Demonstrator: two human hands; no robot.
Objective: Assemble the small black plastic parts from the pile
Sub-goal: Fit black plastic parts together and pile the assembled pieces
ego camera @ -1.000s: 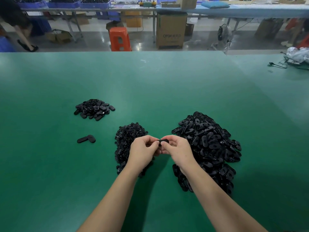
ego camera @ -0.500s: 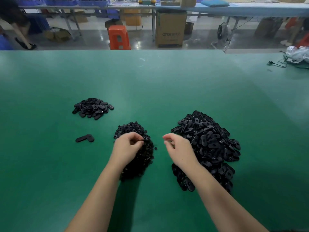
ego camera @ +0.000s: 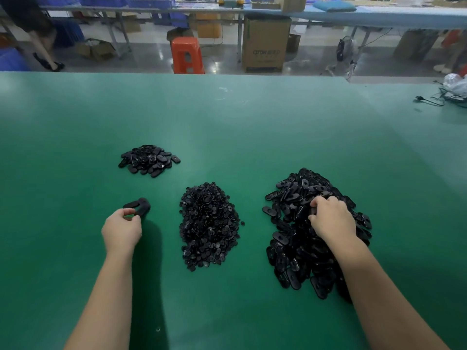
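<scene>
On the green table [ego camera: 227, 122], the left hand [ego camera: 122, 229] pinches a black oval part [ego camera: 140, 210] just beside two other loose parts [ego camera: 132, 204]. The right hand [ego camera: 331, 219] rests with curled fingers on the large pile of oval parts [ego camera: 298, 248]. Between the hands lies a pile of small round parts [ego camera: 208, 223]; a smaller heap of oval pieces [ego camera: 149, 160] sits farther back on the left.

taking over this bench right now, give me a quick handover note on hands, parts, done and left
Left hand: at the loose parts left of centre, fingers curled by one; grip unclear.
Right hand: on the big oval-part pile, fingers curled into it, grip unclear.
Small-part pile: centre, untouched.
Done: small finished pile, far left.
Left: both big piles, nearly all.
</scene>
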